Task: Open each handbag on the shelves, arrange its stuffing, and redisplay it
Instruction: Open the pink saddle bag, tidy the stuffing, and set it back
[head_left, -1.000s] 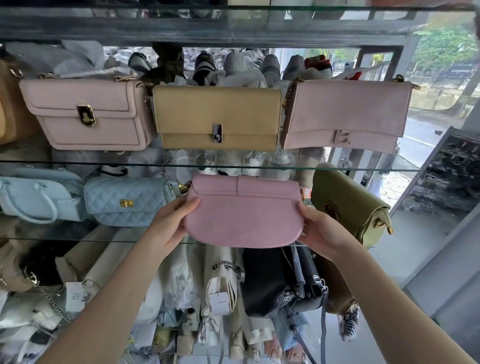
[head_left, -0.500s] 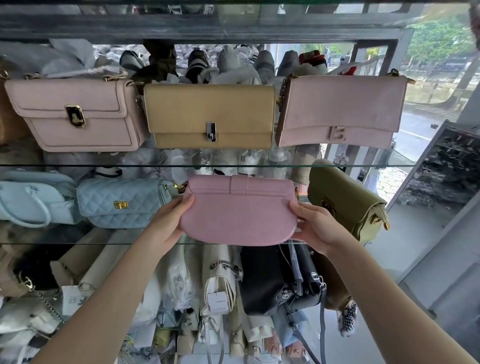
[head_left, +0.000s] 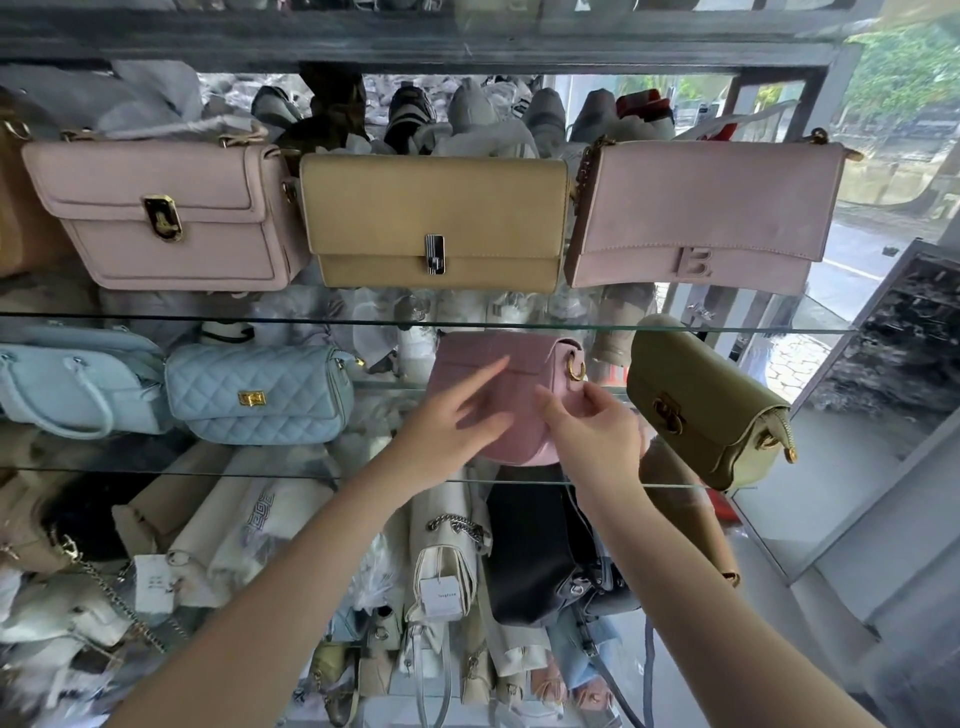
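Note:
A pink half-moon handbag (head_left: 540, 364) with a gold ring at its right end stands on the middle glass shelf (head_left: 208, 470), turned at an angle between a blue quilted bag and an olive bag. My left hand (head_left: 457, 415) lies against the pink bag's front with its fingers spread and grips nothing. My right hand (head_left: 597, 436) pinches the bag's right side just below the gold ring. The bag is closed and its stuffing is hidden. Both hands cover much of its lower half.
On the upper glass shelf (head_left: 156, 317) stand a pale pink clasp bag (head_left: 166, 218), a tan bag (head_left: 436, 218) and a pink suede bag (head_left: 706, 208). Beside the pink handbag are a blue quilted bag (head_left: 260, 395), a pale blue bag (head_left: 67, 384) and an olive bag (head_left: 706, 405). Dust bags and a black bag (head_left: 530, 561) fill the space below.
The pink handbag went from being held flat-on between both hands to resting angled on the middle shelf. My left hand came off its edge onto its front; my right hand shifted near the ring.

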